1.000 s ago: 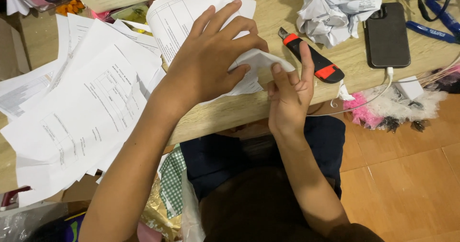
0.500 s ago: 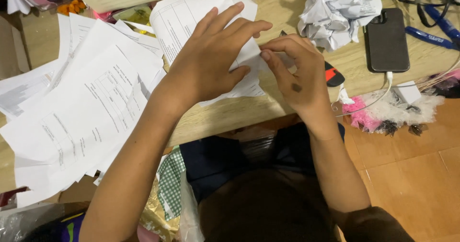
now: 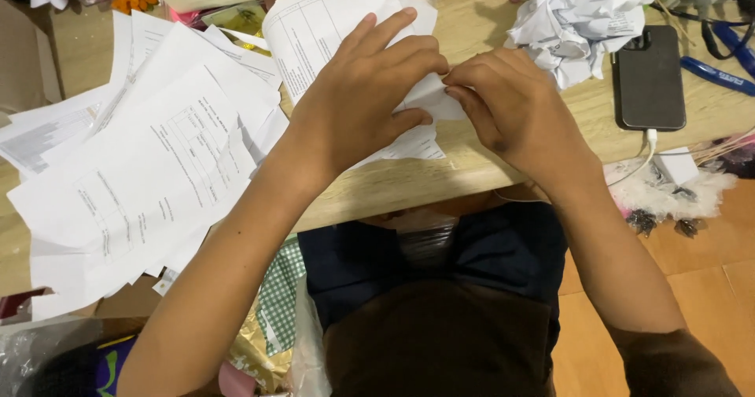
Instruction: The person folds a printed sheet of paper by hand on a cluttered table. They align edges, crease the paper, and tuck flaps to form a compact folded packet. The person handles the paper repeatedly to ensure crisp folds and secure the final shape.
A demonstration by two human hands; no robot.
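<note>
A white printed sheet of paper [image 3: 330, 20] lies on the wooden table [image 3: 464, 169]. My left hand [image 3: 362, 98] presses flat on it, fingers spread toward the right. My right hand [image 3: 511, 106] pinches a folded corner of that same sheet [image 3: 436, 98] just beyond my left fingertips. The two hands touch at the fold. The red and black cutter seen before is hidden under my right hand.
A loose pile of printed sheets [image 3: 134, 169] covers the table's left side. Crumpled paper [image 3: 578, 20] sits at the back right, beside a black phone [image 3: 649, 79] on a white cable. Blue pens [image 3: 720, 71] lie far right. Fluffy white trim [image 3: 668, 196] hangs off the table edge.
My right hand rose from the table's front edge onto the sheet, covering the red and black cutter, and now pinches the folded corner. My left hand stays pressed on the paper.
</note>
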